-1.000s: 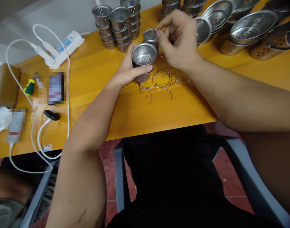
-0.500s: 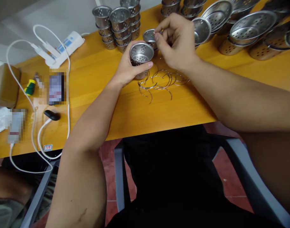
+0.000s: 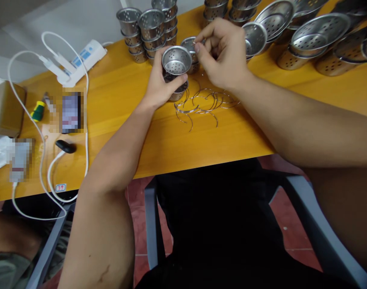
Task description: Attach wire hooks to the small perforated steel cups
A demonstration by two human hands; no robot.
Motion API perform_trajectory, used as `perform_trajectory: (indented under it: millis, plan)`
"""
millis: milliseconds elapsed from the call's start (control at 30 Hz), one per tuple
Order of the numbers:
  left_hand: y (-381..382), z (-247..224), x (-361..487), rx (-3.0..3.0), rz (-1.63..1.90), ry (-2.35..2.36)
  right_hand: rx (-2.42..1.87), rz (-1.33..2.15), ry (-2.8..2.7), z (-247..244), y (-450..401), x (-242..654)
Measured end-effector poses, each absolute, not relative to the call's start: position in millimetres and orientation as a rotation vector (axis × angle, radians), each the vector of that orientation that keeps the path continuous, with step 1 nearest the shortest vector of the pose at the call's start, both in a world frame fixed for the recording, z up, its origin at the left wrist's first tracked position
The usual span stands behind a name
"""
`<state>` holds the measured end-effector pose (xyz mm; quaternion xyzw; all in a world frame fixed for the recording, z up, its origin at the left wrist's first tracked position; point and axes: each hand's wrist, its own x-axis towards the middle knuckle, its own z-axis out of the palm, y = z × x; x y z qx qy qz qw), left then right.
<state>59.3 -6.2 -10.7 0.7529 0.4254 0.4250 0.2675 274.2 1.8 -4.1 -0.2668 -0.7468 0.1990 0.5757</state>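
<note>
My left hand (image 3: 161, 84) is wrapped round a perforated metal cup (image 3: 176, 62), its thumb on the near side below the rim. Another cup (image 3: 177, 94) shows just under the held one. My right hand (image 3: 222, 54) is raised to the right, thumb and index finger pinched on a thin wire (image 3: 195, 43) of which only a small end shows. Behind the pinch stands another small cup (image 3: 189, 43). Several curved thin wires (image 3: 213, 102) lie in a loose heap on the table (image 3: 171, 140), below and between my hands.
Stacks of perforated cups (image 3: 153, 30) stand at the back. Wider metal cups (image 3: 318, 36) lean at the back right. On the left are a power strip (image 3: 87, 60), white cables, a phone (image 3: 71, 112), a green-yellow screwdriver (image 3: 38, 111) and a box (image 3: 7, 106). Someone's leg (image 3: 15, 237) shows lower left.
My left hand has lifted the held cup slightly up and to the left, so more of the cup beneath shows. My right hand has hardly moved.
</note>
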Motion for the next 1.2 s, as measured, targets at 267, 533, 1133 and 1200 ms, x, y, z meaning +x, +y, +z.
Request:
perform_trajectory:
  millis: [267, 533, 1133, 1200]
  plan:
    - [2.9, -17.2, 56.4, 2.042, 1.375, 0.943, -0.619, 0.433, -1.773, -4.8, 4.3, 274.9]
    - [18.8, -32.5, 54.8, 1.979, 1.428, 0.898, -0.550, 0.419, -1.785, -6.5, 4.1, 275.1]
    - [18.8, -38.9, 55.0, 1.896, 1.536, 0.849, -0.569, 0.592, -1.863, 4.7, -4.4, 276.1]
    - [16.6, -37.4, 55.4, 1.945, 1.516, 0.840, -0.611, 0.600, -1.873, 5.7, -7.5, 274.7]
